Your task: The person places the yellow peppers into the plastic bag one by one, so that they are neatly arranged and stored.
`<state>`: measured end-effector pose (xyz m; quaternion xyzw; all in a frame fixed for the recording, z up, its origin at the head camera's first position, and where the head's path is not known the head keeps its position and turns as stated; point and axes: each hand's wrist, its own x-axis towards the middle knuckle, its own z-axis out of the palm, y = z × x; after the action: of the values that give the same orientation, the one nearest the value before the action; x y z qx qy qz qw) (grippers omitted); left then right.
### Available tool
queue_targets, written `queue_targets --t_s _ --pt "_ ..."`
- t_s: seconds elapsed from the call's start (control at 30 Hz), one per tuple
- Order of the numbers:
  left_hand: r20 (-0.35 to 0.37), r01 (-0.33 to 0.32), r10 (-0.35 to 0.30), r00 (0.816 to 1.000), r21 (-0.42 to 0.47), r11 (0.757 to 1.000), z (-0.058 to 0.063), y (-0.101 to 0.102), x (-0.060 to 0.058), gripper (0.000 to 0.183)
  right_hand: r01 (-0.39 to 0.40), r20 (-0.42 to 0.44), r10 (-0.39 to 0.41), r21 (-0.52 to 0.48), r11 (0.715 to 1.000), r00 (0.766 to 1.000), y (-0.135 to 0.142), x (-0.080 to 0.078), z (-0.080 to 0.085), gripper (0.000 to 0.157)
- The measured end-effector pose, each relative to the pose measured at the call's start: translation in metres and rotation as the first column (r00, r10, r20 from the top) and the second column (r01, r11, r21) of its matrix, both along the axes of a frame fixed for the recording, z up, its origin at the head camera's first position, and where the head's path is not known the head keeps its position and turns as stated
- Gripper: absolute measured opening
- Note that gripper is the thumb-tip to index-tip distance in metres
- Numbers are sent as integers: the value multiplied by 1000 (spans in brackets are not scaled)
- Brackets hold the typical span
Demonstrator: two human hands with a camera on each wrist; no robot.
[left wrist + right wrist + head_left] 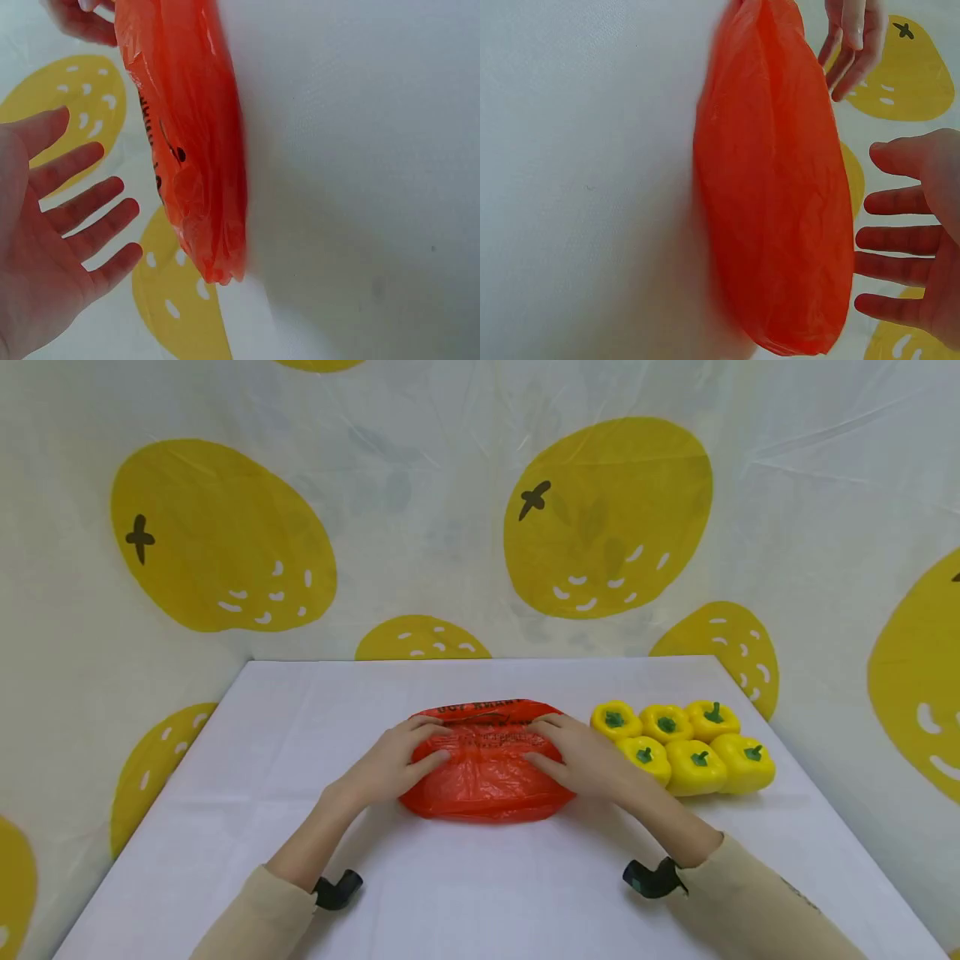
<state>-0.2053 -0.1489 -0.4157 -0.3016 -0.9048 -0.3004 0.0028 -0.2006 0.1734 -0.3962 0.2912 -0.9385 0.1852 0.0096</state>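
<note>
A red plastic bag (480,777) with dark printing lies in a low bundle on the white table, in the middle of the head view. My left hand (390,760) is over its left end, fingers spread and pointing inward. Over the right end is my right hand (581,756), its fingers spread the same way. In the left wrist view the left hand (56,232) shows straight, separated fingers beside the bag (191,142). The right wrist view has the right hand (922,232) with fingers extended close to the bag's side (780,180).
Several yellow bell peppers (693,764) with green stems stand in two rows right of the bag, close to my right forearm. A pale cloth (420,527) printed with big yellow fruit hangs behind the white table (480,893). A dark curved piece (652,878) sits at each wrist.
</note>
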Motion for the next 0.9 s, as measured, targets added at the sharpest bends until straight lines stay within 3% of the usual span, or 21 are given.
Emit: queue_targets --t_s 0.5,0.9 --pt "106 -44 32 994 114 992 3 -17 4 32 7 94 10 -177 984 996 38 10 27 36" --pt "118 -52 34 992 148 988 -5 -37 3 29 57 81 -41 -205 977 996 79 14 37 33"
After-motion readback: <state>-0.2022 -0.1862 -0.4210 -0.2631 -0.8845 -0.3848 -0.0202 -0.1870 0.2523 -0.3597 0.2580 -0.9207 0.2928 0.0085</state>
